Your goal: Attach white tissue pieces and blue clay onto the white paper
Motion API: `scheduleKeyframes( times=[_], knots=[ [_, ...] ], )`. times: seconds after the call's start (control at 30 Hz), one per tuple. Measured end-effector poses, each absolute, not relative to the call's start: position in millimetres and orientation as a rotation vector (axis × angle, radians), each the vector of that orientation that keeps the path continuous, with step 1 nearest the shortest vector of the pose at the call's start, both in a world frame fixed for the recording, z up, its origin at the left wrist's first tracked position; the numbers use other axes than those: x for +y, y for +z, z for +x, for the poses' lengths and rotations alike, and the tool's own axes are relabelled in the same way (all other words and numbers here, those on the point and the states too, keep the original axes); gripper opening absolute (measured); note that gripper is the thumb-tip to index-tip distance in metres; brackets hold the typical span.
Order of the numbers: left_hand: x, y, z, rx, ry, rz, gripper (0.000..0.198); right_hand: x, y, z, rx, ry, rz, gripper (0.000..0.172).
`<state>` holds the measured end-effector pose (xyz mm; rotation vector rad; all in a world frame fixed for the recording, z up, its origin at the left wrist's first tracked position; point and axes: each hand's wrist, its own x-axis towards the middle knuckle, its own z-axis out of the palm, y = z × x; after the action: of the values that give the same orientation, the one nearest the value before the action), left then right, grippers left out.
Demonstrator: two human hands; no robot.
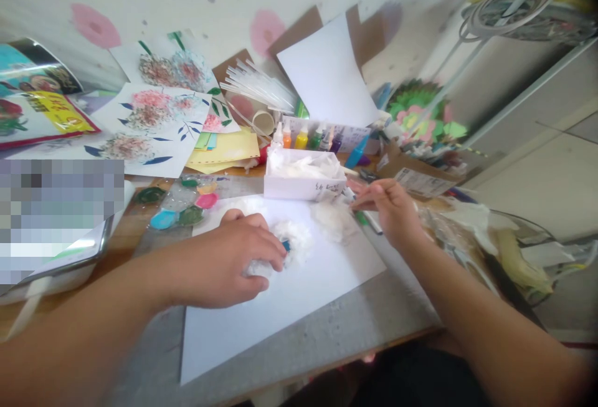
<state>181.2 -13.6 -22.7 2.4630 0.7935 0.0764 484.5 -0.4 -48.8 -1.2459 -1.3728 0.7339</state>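
Observation:
A sheet of white paper lies on the grey table mat, with fluffy white tufts that look like cotton wool on it. My left hand rests over these tufts, thumb and fingers bent around a bit of the white fluff. A small blue spot shows beside its fingertips. My right hand is raised at the sheet's right side, thumb and fingers pressed together; anything between them is too small to make out. Below it on the paper is another pale tuft.
Behind the sheet stands a white box filled with white material, and small paint bottles. A paint palette sits left of it. Flower pictures lean at the back left. Markers and scissors lie right.

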Motion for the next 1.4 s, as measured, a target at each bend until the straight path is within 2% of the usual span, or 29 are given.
scheduleKeyframes(
  times=[0.2,0.47,0.7,0.9,1.13,1.4],
  knots=[
    [-14.2,-19.8,182.6,0.737,0.075,2.467,0.025,-36.9,-25.2,433.7,-1.456,0.657,-1.05,0.018],
    [-13.9,-18.8,181.8,0.706,0.057,2.48,0.023,-47.3,-35.9,393.9,-2.086,0.637,-1.03,0.02],
    [-14.6,-18.8,181.8,0.705,0.068,2.461,0.022,-43.3,-30.1,398.9,-1.791,1.001,-0.959,0.019],
    [-15.4,-18.1,182.1,0.716,0.07,2.448,0.02,-42.4,-33.6,396.7,-1.729,1.057,-0.929,0.018],
    [-14.6,-18.7,180.4,0.685,0.067,2.457,0.019,-40.6,-37.0,397.8,-1.929,0.741,-0.999,0.016],
    [-14.0,-19.0,181.3,0.686,0.052,2.501,0.022,-33.4,-45.9,394.0,-2.252,0.397,-1.018,0.021]
  ],
)
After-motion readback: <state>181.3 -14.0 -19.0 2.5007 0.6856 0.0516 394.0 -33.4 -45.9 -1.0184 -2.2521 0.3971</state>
